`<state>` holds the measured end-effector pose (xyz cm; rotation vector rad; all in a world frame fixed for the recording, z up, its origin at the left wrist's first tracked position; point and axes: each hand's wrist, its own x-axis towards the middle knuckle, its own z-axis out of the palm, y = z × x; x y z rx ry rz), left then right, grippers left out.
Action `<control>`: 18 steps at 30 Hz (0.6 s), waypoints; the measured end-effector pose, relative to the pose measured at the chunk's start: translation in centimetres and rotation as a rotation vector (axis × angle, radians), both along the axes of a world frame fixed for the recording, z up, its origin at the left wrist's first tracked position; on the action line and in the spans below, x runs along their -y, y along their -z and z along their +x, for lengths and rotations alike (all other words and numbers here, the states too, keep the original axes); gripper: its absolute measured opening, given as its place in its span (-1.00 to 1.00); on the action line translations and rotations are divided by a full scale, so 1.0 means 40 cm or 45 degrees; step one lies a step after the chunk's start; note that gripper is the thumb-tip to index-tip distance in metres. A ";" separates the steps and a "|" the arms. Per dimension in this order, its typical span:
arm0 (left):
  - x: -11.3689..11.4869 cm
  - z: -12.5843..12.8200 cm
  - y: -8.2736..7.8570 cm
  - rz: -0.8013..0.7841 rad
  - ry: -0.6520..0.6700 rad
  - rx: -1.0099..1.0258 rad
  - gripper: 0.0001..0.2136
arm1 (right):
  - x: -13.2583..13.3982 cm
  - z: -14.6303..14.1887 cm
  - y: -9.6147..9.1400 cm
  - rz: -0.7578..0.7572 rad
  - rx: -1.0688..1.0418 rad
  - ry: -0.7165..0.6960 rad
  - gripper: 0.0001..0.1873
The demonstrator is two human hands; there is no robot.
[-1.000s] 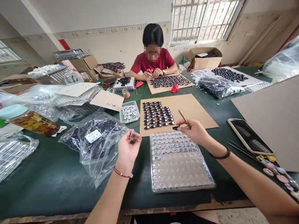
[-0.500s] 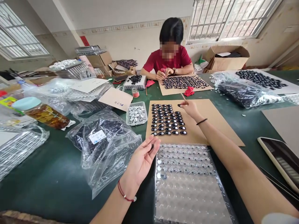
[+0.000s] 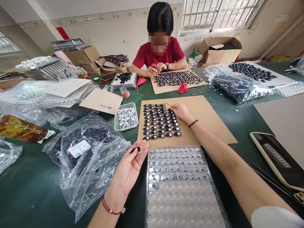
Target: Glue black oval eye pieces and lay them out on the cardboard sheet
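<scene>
The clear blister tray (image 3: 182,186) lies on the green table (image 3: 35,193) near the person; only its far rows hold small pieces. A small clear box (image 3: 126,116) holds silvery pieces. The left hand (image 3: 129,169) is half open, palm up, pinching one dark oval piece (image 3: 137,149) at the fingertips, just beside the tray. The right hand (image 3: 180,111) grips a thin stick (image 3: 171,105) over the rows of dark pieces (image 3: 160,122) on the cardboard sheet (image 3: 204,120). Plastic bags (image 3: 90,155) lie on the left. Across the table, another person (image 3: 160,52) works at a second cardboard (image 3: 177,79).
</scene>
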<state>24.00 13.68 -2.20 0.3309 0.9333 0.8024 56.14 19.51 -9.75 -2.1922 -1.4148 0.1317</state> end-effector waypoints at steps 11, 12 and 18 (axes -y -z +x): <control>0.020 -0.008 -0.008 -0.065 0.175 0.086 -0.87 | 0.001 -0.009 -0.002 -0.040 0.059 0.034 -0.69; 0.023 -0.007 -0.007 -0.069 0.185 0.082 -0.88 | 0.001 -0.008 -0.002 -0.036 0.056 0.036 -0.69; 0.027 -0.007 -0.004 -0.035 0.272 0.073 -0.89 | 0.001 -0.004 0.004 0.007 0.025 0.038 -0.72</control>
